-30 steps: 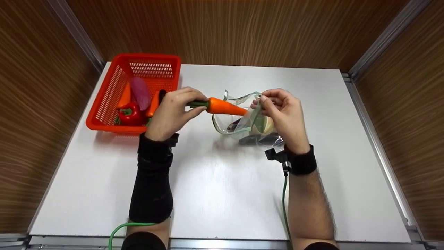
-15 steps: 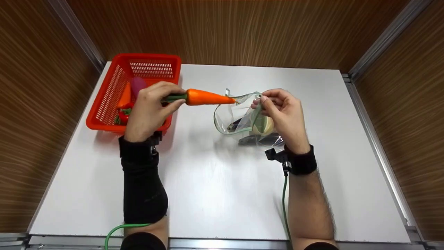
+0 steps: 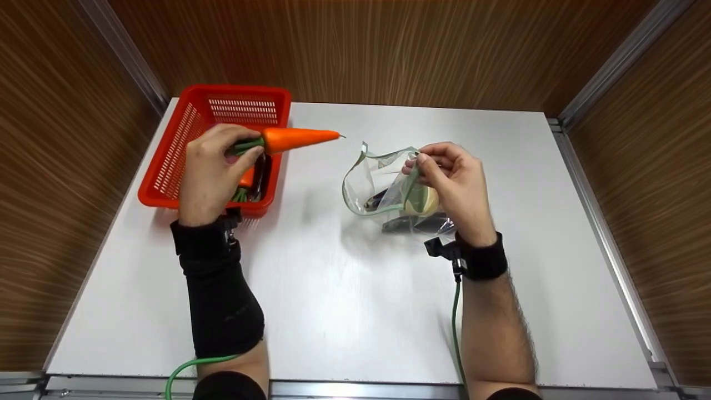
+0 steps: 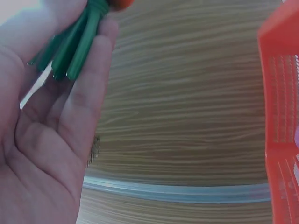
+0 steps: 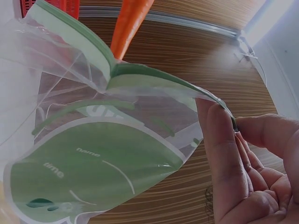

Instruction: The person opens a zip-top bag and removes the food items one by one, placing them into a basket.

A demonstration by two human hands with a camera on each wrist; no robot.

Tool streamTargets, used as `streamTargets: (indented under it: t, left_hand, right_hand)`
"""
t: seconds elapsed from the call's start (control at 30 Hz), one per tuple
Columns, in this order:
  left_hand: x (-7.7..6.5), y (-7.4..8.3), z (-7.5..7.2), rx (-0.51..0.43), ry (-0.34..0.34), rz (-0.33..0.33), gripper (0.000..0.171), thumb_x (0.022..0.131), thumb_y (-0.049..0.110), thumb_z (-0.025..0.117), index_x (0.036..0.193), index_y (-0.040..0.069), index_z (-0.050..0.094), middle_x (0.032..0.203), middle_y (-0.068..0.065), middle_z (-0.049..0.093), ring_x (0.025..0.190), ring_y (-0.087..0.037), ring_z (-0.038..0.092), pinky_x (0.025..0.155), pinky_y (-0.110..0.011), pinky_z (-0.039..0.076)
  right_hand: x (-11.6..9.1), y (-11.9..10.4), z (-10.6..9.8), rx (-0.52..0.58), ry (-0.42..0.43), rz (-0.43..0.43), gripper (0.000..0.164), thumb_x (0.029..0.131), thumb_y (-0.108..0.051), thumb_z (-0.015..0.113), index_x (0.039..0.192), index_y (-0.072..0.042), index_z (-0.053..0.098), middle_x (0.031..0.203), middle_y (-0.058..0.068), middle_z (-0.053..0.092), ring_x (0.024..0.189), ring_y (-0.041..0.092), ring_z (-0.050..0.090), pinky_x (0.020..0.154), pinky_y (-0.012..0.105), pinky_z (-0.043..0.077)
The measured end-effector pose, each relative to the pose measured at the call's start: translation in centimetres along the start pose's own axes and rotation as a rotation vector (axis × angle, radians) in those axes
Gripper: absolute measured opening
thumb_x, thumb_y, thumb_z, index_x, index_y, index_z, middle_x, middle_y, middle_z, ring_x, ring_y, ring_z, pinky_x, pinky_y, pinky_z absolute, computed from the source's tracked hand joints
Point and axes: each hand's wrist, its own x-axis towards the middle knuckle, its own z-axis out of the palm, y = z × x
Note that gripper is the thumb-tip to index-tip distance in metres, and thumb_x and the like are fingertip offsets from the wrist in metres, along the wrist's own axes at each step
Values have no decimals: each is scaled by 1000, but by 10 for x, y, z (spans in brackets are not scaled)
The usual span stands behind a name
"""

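My left hand (image 3: 211, 166) pinches an orange carrot (image 3: 300, 139) by its green stem, its tip pointing right, over the red basket. The left wrist view shows the green stems (image 4: 77, 44) between thumb and fingers. With thumb and forefinger my right hand (image 3: 458, 178) pinches the rim of a clear zip bag (image 3: 355, 191), whose mouth gapes toward the left. Inside the bag lie dark, eggplant-like items (image 3: 397, 224) and a pale round item (image 3: 425, 201). A green printed label (image 5: 93, 158) covers the bag's side in the right wrist view.
A red plastic basket (image 3: 214, 93) stands at the back left of the white table (image 3: 344, 311). Another carrot (image 3: 247, 176) and a dark long item (image 3: 261, 178) lie in it, partly behind my left hand. Wood-grain panels (image 3: 389, 50) enclose the back and sides.
My left hand has moved left with the carrot, taking its tip away from the bag's mouth to above the basket's right side. The right hand and bag have stayed nearly still.
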Motion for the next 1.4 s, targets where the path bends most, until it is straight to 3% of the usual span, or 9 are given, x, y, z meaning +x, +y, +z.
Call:
streamTargets:
  t: [0.43, 0.7, 1.0, 1.1, 1.2, 1.4]
  left_hand:
    - [11, -24, 10, 88, 203, -226, 29, 110, 18, 84, 136, 5, 86, 142, -16, 83, 137, -33, 78, 128, -46, 61]
    - [14, -43, 19, 140, 190, -352, 28, 111, 13, 83, 136, 1, 85, 145, -21, 82, 144, -40, 75, 131, -50, 58]
    - [15, -49, 21, 164, 215, -457, 25, 112, 10, 80, 135, 0, 85, 143, -23, 81, 145, -41, 74, 131, -51, 57]
    - [14, -51, 22, 191, 180, -481, 26, 112, 10, 80, 136, 0, 84, 143, -24, 81, 144, -43, 74, 131, -53, 57]
    - [13, -53, 23, 210, 103, -490, 29, 113, 8, 79, 139, -2, 83, 144, -27, 80, 143, -46, 74, 130, -56, 57]
    - [12, -57, 26, 222, -54, -424, 35, 114, 7, 75, 147, -5, 77, 149, -33, 76, 146, -52, 70, 131, -62, 54]
  right_hand:
    - [0, 0, 1, -18, -5, -1, 14, 113, 1, 71, 124, 10, 75, 99, 1, 89, 92, 15, 89, 84, 31, 75]
    - [-1, -1, 2, -24, -11, 3, 17, 113, 1, 71, 125, 13, 74, 100, 3, 89, 93, 16, 90, 84, 32, 75]
    - [0, -1, 2, -31, -15, 9, 16, 114, 1, 71, 124, 11, 75, 100, 3, 89, 93, 16, 90, 84, 32, 75]
    - [0, 0, 2, -30, -17, 12, 17, 114, 0, 70, 126, 13, 74, 100, 2, 89, 94, 16, 90, 84, 32, 75]
    - [0, 0, 2, -31, -16, 11, 19, 114, 0, 71, 126, 14, 73, 100, 2, 89, 93, 16, 90, 84, 32, 75]
    - [0, 1, 2, -17, -14, 12, 13, 114, 0, 71, 123, 7, 76, 100, 3, 89, 93, 16, 90, 84, 32, 75]
